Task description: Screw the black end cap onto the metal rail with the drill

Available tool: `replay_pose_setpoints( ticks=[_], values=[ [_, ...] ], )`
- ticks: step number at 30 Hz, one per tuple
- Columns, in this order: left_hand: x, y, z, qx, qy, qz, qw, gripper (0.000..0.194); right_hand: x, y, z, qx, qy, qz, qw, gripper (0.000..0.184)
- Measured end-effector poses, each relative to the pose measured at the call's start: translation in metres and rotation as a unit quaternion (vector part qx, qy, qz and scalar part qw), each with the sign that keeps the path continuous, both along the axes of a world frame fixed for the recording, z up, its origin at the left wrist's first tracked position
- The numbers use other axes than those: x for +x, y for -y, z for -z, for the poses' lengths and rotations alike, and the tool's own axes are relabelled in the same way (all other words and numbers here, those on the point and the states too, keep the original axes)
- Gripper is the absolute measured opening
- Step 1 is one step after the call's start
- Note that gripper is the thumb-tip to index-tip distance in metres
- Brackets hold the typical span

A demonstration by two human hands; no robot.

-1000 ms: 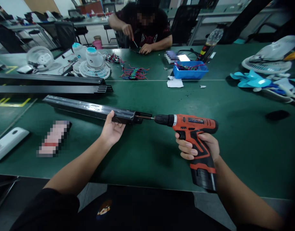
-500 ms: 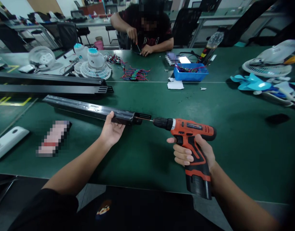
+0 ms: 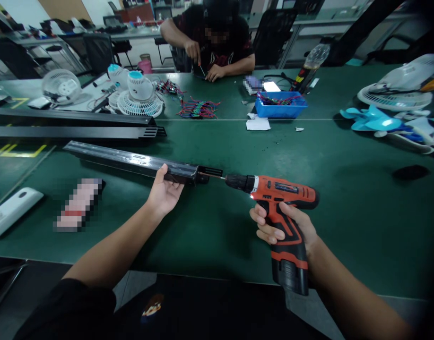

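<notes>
My left hand [image 3: 166, 192] grips a long black metal bar [image 3: 132, 160] near its right end, thumb on top and fingers underneath. The bar runs off to the left, with a slotted tab at its right end. In my right hand [image 3: 288, 222] is an orange and black cordless drill [image 3: 286, 189], its handle wrapped and the index finger on the trigger. A small light glows below the chuck. The thin bit points left and reaches the bar's right end; its tip is hidden there.
Two more black bars [image 3: 71, 130] lie behind on the left. A phone [image 3: 80, 203] and a white casing [image 3: 14, 212] are at front left. Fan parts [image 3: 141, 94], wired boards [image 3: 199, 108] and a blue bin [image 3: 281, 106] stand farther back. Across the table a person [image 3: 220, 42] holds a screwdriver.
My right index finger has closed onto the trigger and the drill's light has come on. The bar and my left hand have stayed in place.
</notes>
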State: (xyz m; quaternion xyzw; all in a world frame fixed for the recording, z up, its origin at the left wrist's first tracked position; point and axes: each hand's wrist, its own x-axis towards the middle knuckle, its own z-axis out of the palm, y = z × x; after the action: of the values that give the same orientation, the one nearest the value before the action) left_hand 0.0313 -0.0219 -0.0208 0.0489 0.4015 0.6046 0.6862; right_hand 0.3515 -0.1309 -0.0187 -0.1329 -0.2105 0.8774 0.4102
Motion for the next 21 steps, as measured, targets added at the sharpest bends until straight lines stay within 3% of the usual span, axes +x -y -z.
replay_pose_setpoints(
  ticks=[8,21],
  values=[
    [0.0025,0.0008,-0.0018,-0.004,-0.012,-0.001,1.000,0.038,0.0013,0.0003,-0.0015,-0.006,0.018,0.004,1.000,0.030],
    [-0.0011,-0.0014,0.0024,-0.005,0.007,0.006,1.000,0.046,0.0010,0.0021,-0.0039,-0.022,0.015,0.013,1.000,0.030]
  ],
)
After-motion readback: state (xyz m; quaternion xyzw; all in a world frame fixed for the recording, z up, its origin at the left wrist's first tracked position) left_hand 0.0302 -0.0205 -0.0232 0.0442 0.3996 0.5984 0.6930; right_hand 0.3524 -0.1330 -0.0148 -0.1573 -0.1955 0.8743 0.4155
